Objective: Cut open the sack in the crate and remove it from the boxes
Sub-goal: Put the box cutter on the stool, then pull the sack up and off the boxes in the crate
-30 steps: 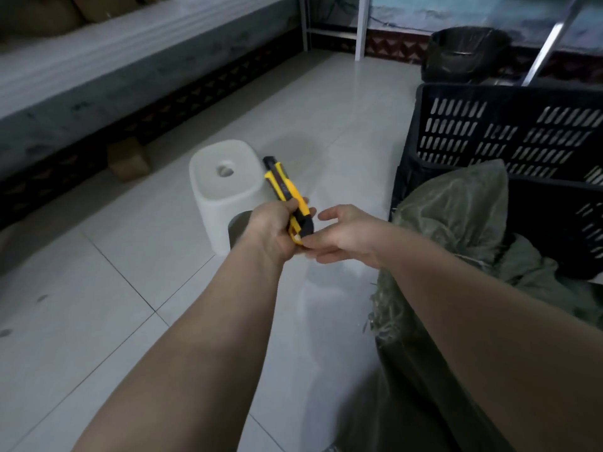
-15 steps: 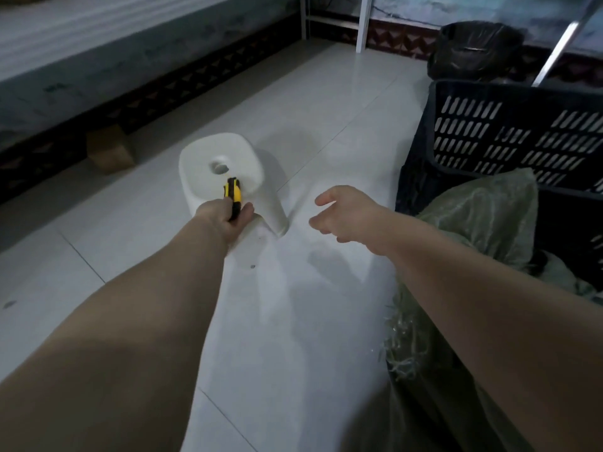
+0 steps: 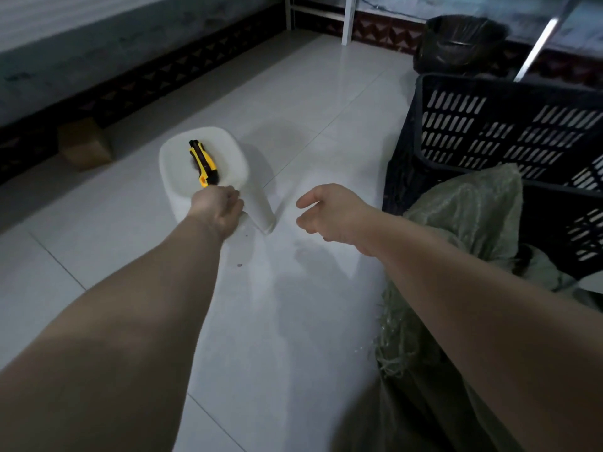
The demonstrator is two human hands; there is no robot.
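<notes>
We are looking down at a pale tiled floor (image 3: 310, 102) with both bare arms reaching forward. Our left hand (image 3: 218, 207) is resting at the near edge of a white plastic stool (image 3: 176, 171), at about 11 o'clock from us. A yellow-and-black utility knife (image 3: 203, 162) is lying flat on the stool's seat, its near end just beside our left fingertips; the fingers are curled downward, and we cannot tell whether they are touching the knife or letting it lie free. Our right hand (image 3: 329, 212) is hovering over the floor at about 12 o'clock, its grip loosely spread and holding nothing. The green woven sack (image 3: 470, 210) is at about 2 o'clock, draping over the near wall of the black slotted crate (image 3: 509, 125) and trailing down toward us with frayed strands along its edge. A dark lined bin (image 3: 463, 44) is standing beyond the crate. A small cardboard box (image 3: 85, 145) is sitting by the dark wall base at about 10 o'clock.
</notes>
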